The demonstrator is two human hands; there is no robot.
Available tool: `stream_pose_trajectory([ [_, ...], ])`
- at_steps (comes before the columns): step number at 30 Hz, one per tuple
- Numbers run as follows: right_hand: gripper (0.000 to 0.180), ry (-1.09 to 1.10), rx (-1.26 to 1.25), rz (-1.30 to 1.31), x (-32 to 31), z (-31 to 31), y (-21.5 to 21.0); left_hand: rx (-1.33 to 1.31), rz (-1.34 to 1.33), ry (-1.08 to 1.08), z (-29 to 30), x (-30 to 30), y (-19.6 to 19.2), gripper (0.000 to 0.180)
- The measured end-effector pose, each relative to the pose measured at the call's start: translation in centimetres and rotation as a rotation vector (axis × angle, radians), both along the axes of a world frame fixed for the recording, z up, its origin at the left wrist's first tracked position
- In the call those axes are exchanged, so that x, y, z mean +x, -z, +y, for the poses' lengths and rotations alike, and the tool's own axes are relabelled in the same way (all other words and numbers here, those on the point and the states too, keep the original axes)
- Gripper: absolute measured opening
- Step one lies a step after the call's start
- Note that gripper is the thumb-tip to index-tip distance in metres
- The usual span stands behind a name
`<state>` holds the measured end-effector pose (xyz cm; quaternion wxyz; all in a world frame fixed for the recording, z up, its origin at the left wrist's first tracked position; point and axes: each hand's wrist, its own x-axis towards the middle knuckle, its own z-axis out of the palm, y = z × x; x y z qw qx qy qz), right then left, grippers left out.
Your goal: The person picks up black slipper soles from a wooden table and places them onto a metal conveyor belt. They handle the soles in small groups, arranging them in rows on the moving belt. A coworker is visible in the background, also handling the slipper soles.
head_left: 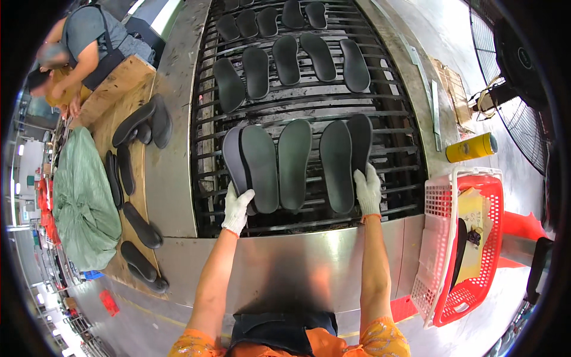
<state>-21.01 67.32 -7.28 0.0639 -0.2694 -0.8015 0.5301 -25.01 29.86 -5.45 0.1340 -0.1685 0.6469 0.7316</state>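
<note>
Both my hands wear white knit gloves. My left hand [238, 208] is closed on the heel end of a dark insole [232, 156] at the left of the near row. Partly over that insole lies another insole [260, 169]. My right hand [368, 191] grips the lower end of the rightmost insole [361, 138], which is partly covered by a neighbouring insole [336, 166]. Between these pairs a single insole [295, 163] rests on the black slatted conveyor [386, 157]. Fingers under the insoles are hidden.
Several more insoles [286, 59] lie farther up the conveyor. At left, a wooden table [138, 196] carries dark insoles and a green sack [86, 202]; another person [98, 44] works beyond it. At right are a yellow cylinder [471, 147], red and white baskets [437, 238] and a fan [517, 65].
</note>
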Motion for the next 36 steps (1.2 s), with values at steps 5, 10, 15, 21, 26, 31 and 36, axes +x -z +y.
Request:
stream_pose_trajectory([
  [5,0.045,0.145,0.152,-0.018,0.4,2.0,-1.2,-0.003,-0.037,-0.084,-1.9,-0.6,-0.1,0.053],
  [10,0.043,0.076,-0.211,0.051,0.3,4.2,-0.2,-0.007,-0.031,-0.128,-3.6,-0.9,0.5,0.048],
  [15,0.055,0.07,0.448,-0.169,1.2,2.6,-1.9,-0.451,0.043,-0.004,-3.3,-1.5,-2.2,0.057],
  [21,0.056,0.004,0.547,-0.105,4.2,-3.2,-3.9,-0.322,-0.08,-0.207,-5.3,2.2,-1.4,0.065],
  [26,0.052,-0.29,0.554,0.057,7.2,-11.1,-4.1,-0.359,0.024,-0.249,-11.0,8.7,-3.9,0.053],
  [31,0.054,-0.6,0.472,0.107,8.7,-22.2,-6.6,-0.557,0.131,-0.528,-21.1,16.0,-5.1,0.038],
  [36,0.052,-0.985,0.448,0.141,6.9,-34.6,-8.7,-0.735,0.148,-0.99,-32.6,22.3,-5.1,0.04],
])
